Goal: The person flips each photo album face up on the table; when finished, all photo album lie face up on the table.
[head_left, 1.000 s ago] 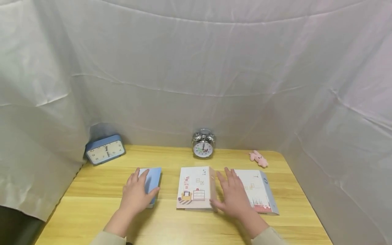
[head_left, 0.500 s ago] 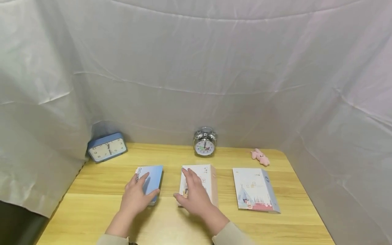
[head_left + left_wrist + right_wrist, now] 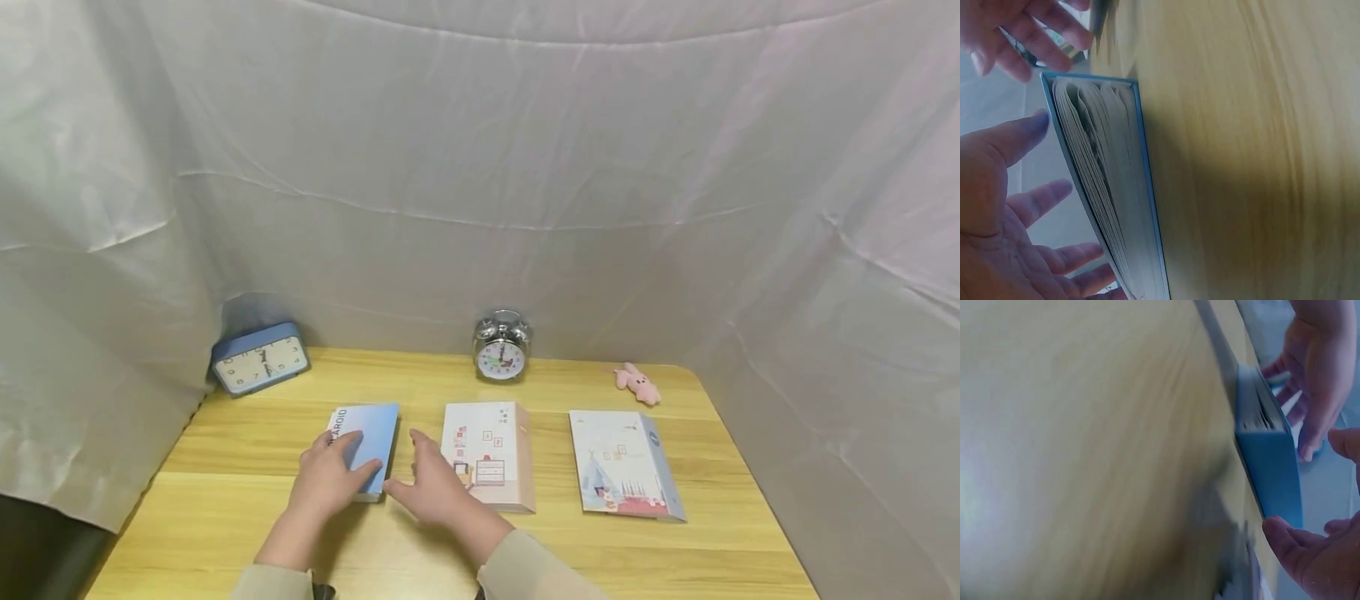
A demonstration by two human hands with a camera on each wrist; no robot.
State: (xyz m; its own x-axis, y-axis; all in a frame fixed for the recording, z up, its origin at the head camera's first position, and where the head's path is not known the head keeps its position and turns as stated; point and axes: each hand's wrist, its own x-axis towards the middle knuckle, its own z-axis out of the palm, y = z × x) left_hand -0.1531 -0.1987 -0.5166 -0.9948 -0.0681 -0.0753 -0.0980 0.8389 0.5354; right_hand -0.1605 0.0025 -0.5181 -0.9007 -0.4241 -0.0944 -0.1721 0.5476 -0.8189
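Note:
On the table's left half lies a thick blue photo album, its cover lettered and its stacked pages showing edge-on in the left wrist view. Over its left part is my left hand, fingers spread and thumb pointing across the cover. My right hand is just off the album's right side, fingers extended toward the blue spine and gripping nothing. Whether its fingertips touch the spine I cannot tell. Right of that hand lies a white illustrated book with a pinkish spine.
A second illustrated book with a blue-grey spine lies farther right. Along the back stand a blue clock and a silver twin-bell alarm clock; a small pink plush toy lies there too. A grey curtain surrounds the table.
My right hand has moved left, from between the two illustrated books, across the middle one, to beside the blue photo album. My left hand has stayed at the album, shifting slightly.

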